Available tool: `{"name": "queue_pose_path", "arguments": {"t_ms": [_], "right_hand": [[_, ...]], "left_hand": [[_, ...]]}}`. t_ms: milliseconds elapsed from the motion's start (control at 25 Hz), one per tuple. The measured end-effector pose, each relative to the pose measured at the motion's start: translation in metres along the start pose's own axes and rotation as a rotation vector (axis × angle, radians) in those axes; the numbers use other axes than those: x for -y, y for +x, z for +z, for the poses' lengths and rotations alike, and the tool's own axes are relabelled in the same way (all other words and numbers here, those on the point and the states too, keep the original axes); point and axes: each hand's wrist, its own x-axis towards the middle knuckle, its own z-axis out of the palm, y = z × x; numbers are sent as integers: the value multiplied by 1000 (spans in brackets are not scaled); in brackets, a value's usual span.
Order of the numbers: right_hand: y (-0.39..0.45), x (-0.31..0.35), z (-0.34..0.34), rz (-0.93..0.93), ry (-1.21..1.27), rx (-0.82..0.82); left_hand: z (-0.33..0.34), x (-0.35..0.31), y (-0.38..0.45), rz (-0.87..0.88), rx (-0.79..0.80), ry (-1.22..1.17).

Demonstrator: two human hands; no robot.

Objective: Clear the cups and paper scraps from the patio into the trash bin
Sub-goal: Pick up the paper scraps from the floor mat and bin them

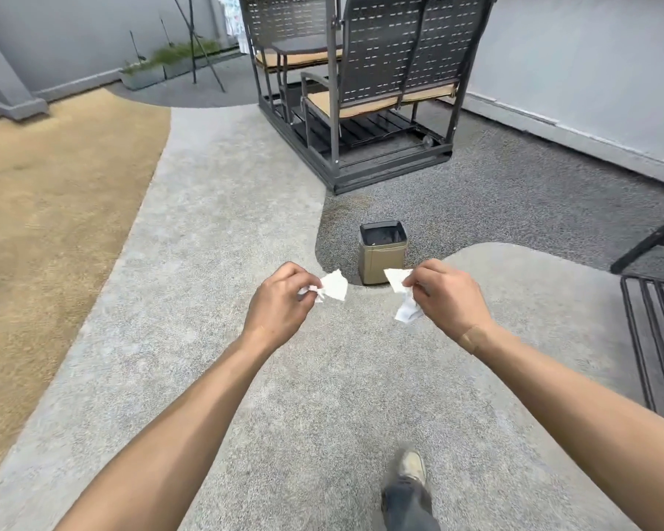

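My left hand pinches a crumpled white paper scrap that sticks out to the right of its fingers. Held out at the same height, my right hand grips other white paper scraps, one pointing up-left and one hanging below the fingers. Just beyond and between the two hands stands a small square trash bin with tan sides and a dark liner, open at the top, on the patio floor. No cups are in view.
A dark metal swing seat with tan cushions stands behind the bin. Another dark metal frame is at the right edge. Dry grass lies left of the pale paving. My shoe shows at the bottom.
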Motion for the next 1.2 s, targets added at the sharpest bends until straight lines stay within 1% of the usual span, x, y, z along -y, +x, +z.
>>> {"name": "queue_pose_path", "arguments": {"t_ms": [160, 360, 440, 560, 840, 1200], "right_hand": [[62, -60, 8, 12, 4, -24], [145, -145, 3, 26, -16, -21], [178, -174, 1, 4, -24, -21], [218, -207, 5, 21, -8, -13], [297, -261, 40, 47, -17, -15], [446, -297, 99, 152, -36, -4]], "left_hand": [[47, 3, 83, 5, 0, -11], [106, -11, 194, -19, 1, -36], [124, -16, 235, -20, -2, -31], [144, -15, 282, -10, 1, -24], [190, 19, 383, 0, 58, -38], [225, 87, 546, 16, 130, -125]]}}
